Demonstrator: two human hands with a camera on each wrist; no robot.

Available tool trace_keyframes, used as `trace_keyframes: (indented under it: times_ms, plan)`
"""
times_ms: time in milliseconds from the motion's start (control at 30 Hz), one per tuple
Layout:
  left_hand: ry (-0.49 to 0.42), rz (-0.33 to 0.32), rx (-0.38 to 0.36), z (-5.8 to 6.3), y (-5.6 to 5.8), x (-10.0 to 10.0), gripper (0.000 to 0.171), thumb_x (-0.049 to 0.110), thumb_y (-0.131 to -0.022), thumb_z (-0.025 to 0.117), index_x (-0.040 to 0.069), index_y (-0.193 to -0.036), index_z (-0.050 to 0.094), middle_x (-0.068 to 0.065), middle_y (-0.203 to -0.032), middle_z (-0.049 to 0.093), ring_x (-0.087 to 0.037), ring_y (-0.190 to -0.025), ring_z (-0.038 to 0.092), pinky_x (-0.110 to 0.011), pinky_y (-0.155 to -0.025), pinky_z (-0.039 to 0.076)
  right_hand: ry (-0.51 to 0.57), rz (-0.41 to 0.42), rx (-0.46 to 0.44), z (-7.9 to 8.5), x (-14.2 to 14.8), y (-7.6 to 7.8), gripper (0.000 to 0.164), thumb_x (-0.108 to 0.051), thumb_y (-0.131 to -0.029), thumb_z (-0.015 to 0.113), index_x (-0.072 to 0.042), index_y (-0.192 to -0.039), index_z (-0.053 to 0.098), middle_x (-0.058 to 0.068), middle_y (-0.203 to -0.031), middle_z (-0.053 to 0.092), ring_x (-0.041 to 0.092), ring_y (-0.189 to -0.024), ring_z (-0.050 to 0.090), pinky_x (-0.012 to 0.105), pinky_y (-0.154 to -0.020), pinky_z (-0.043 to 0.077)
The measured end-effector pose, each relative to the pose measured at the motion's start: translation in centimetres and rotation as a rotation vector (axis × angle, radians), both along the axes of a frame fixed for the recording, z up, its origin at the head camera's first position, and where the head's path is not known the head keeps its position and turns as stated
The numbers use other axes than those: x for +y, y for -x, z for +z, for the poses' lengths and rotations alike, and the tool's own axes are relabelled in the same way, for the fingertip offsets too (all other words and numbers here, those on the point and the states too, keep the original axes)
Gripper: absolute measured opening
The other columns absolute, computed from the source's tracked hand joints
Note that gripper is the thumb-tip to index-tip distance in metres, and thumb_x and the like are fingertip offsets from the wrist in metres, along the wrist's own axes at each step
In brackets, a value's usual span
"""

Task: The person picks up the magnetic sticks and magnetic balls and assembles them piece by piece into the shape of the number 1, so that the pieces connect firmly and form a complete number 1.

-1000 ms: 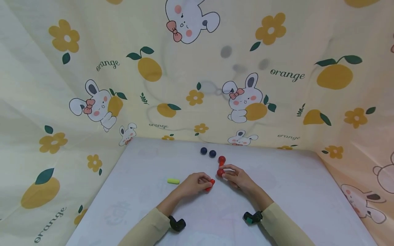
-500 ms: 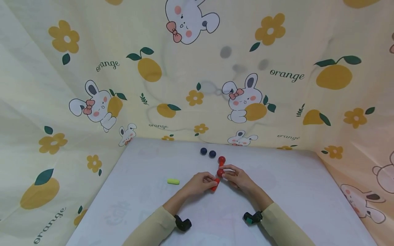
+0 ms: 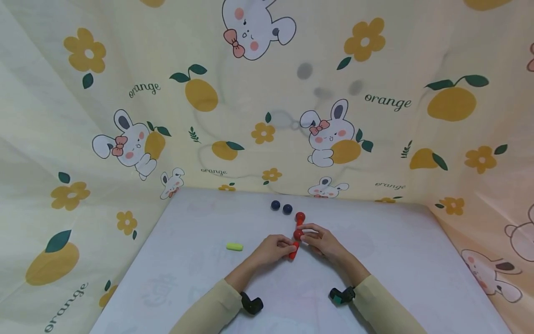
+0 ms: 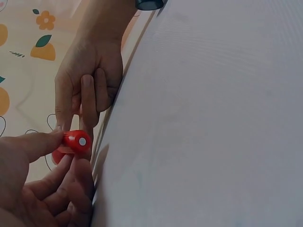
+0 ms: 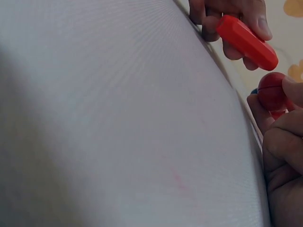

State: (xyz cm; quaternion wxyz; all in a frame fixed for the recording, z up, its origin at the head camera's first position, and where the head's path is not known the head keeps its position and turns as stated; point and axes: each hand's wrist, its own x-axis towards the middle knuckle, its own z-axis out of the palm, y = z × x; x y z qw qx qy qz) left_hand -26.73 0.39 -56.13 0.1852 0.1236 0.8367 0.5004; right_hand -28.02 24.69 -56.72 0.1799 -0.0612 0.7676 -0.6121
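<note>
My left hand (image 3: 273,250) pinches a red faceted rod (image 5: 248,42) between thumb and fingers. A white round spot (image 4: 82,141) shows on the rod's end in the left wrist view. My right hand (image 3: 325,242) grips a dark red ball (image 5: 272,92) with thumb and fingertips. From that ball another red rod (image 3: 299,223) runs away to a second red ball (image 3: 300,216) at its far end. The left hand's rod points up at the near ball, its tip right by it; in the right wrist view a narrow gap shows between them.
Two dark blue balls (image 3: 276,205) (image 3: 287,209) lie toward the back of the white table (image 3: 187,287). A yellow-green rod (image 3: 234,247) lies left of my left hand. A patterned cloth (image 3: 250,93) hangs round the table's back and sides.
My left hand has moved right with its red rod, bringing the rod up close to the near red ball and turning it more upright in view. The right hand has stayed in place.
</note>
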Motion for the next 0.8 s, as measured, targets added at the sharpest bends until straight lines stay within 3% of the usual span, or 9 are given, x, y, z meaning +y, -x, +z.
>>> trace_keyframes:
  times_ms: [367, 800]
  plan:
    - [0.030, 0.019, -0.025, 0.25, 0.28, 0.27, 0.028, 0.033, -0.100, 0.079, 0.011, -0.118, 0.079, 0.003, -0.099, 0.078, -0.013, -0.086, 0.068, -0.032, -0.082, 0.059, 0.018, 0.008, 0.005, -0.22, -0.03, -0.01, 0.047, -0.031, -0.105, 0.072, -0.015, -0.148, 0.061, 0.012, -0.135, 0.072, 0.016, -0.055, 0.039, 0.021, -0.053, 0.034]
    - [0.020, 0.004, -0.048, 0.62, 0.69, 0.58, 0.028, 0.034, -0.101, 0.077, 0.010, -0.116, 0.080, 0.001, -0.079, 0.074, -0.015, -0.071, 0.064, -0.027, -0.070, 0.049, 0.018, -0.002, -0.006, -0.29, -0.07, 0.04, 0.046, -0.031, -0.104, 0.074, -0.016, -0.147, 0.063, 0.012, -0.131, 0.074, 0.016, -0.057, 0.039, 0.022, -0.053, 0.035]
